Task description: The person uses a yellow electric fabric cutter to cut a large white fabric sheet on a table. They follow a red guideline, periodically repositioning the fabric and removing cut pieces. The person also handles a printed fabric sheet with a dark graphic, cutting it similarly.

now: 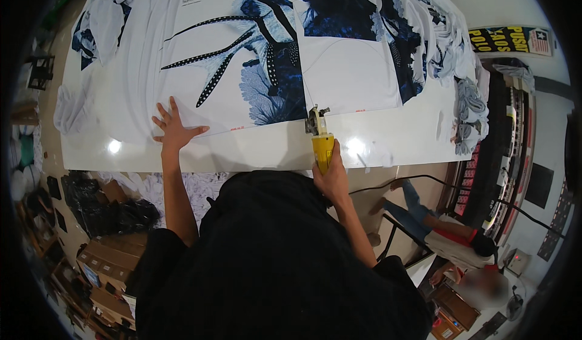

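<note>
A white fabric sheet point(200, 49) printed with blue and black patterns lies flat on a glossy white table point(388, 137). My left hand point(173, 127) rests flat on the sheet's near edge, fingers spread. My right hand point(332, 179) grips the handle of a yellow electric rotary cutter point(320, 135). The cutter's round blade sits at the sheet's near edge, below the blue print. A black cord point(424, 179) runs from my right hand off to the right.
Bundles of cut printed fabric point(451, 49) lie along the table's right side and at its far left point(103, 18). Cardboard boxes point(106, 267) and black bags point(103, 209) stand on the floor at lower left. Another person point(448, 231) sits low at the right.
</note>
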### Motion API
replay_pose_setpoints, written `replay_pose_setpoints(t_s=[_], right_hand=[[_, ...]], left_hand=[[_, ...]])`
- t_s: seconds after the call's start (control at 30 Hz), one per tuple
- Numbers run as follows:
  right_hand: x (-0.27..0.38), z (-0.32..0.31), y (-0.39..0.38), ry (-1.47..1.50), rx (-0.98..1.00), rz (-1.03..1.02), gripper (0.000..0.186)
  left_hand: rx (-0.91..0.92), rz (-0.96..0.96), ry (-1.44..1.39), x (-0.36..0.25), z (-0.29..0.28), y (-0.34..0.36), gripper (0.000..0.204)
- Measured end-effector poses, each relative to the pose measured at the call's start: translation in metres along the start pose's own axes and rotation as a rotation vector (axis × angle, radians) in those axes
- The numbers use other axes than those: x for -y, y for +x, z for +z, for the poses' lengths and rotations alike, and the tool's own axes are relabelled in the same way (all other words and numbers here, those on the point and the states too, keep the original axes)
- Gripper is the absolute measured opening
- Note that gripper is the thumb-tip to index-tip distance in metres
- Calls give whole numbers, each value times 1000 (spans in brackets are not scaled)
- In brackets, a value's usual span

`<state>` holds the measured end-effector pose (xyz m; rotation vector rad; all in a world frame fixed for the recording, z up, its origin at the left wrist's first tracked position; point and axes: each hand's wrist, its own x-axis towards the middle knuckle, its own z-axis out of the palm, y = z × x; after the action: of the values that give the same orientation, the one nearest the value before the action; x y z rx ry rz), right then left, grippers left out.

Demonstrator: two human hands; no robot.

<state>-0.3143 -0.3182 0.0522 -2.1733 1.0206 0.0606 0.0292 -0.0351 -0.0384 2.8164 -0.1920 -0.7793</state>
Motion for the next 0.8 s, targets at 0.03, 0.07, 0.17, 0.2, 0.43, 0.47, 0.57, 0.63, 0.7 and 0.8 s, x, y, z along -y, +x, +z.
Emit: replay_pose_setpoints(t_s=[0.03,0.07,0.17,0.2,0.43,0.47,0.57,0.63,0.7,0.8], right_hand=[[1,-1,4,-8,0,3,86],[2,-1,4,-14,4,11,86],[2,-2,9,-23,4,-1,84],[2,-1,11,-24,2,-10,84],[6,-4,34,-22,17,-24,85],[9,-5,39,-14,31,-16,85],[14,-5,55,0,36,-23,86],[15,-5,66,-6,24,-47,86],[15,-5,79,-15,12,-79,86],[24,-6,95,-9,25,-53,86]], left_hand=[[-6,5,-9,-1,1,3,152],[-9,9,-14,-2,2,4,152],[-12,9,-24,-2,2,5,153],[-12,8,-27,-2,2,5,153],[-17,15,-55,-2,1,4,153],[-17,17,-57,-2,1,3,153],[-19,18,-65,-4,-1,2,153],[-15,14,-67,-6,-2,0,154],[-10,6,-57,-10,-7,-3,154],[-8,8,-58,-10,-7,-4,153]])
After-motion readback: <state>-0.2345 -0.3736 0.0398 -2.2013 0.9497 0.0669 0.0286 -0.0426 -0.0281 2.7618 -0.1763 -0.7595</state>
